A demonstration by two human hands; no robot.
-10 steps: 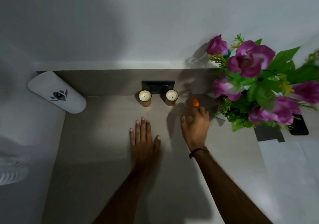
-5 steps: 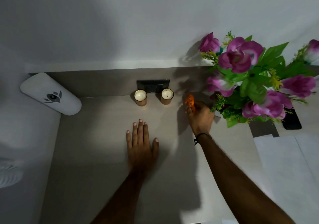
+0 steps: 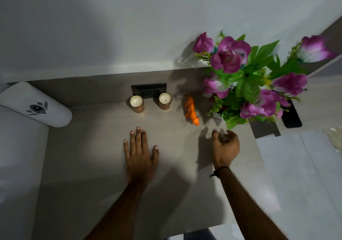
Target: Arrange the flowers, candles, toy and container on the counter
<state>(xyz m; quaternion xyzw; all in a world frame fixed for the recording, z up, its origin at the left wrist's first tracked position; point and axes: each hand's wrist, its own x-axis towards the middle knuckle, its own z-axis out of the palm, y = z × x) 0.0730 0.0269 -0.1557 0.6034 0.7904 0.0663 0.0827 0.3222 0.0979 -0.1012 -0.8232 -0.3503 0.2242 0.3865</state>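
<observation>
Two bare hands lie over a grey-brown surface (image 3: pixel 92 165) set against a pale wall. At far left, a white rounded container (image 3: pixel 35 103) bearing a dark emblem rests on its side at the surface's back corner. The left hand (image 3: pixel 141 153) lies flat, palm down, fingers extended and together, grasping nothing. Behind it, two candles in copper-coloured holders stand side by side near the back edge: the left candle (image 3: pixel 137 103) and the right candle (image 3: pixel 165 101), both unlit, with a dark rectangular plate (image 3: pixel 149 90) between and behind them. To their right, an orange striped toy tiger (image 3: pixel 191 110) stands on the surface, apart from both candles and just beside the foliage. The right hand (image 3: pixel 224 146), a dark cord around its wrist, hovers near the toy with fingers loosely curled and empty, not touching it. At right, purple flowers (image 3: pixel 248 77) with green leaves rise above the surface; a black flat object (image 3: pixel 291 116) lies beyond them.
</observation>
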